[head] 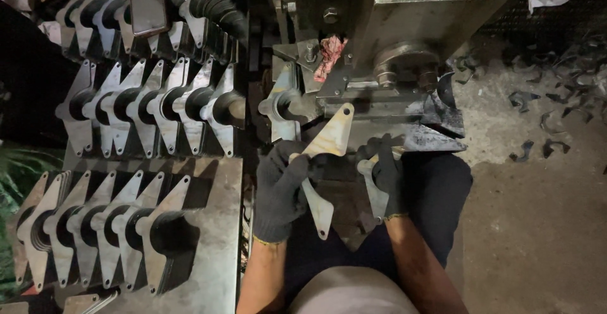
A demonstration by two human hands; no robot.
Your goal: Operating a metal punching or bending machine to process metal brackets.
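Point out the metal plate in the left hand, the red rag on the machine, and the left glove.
metal plate [331, 138], head view, on its tan upper arm below the hole.
red rag [330, 53], head view, on the middle of the cloth.
left glove [280, 187], head view, on the back of the hand.

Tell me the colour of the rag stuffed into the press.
Pink-red with pale patches; the rag shows in the head view, above the left hand's plate.

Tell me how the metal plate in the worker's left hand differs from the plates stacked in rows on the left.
The held plate is single, gripped by the gloved left hand and tilted toward the press; the stacked plates lie overlapped in rows, untouched. The held plate glows tan; the stacked plates look grey. Both share pointed, hole-tipped ends around a curved cutout.
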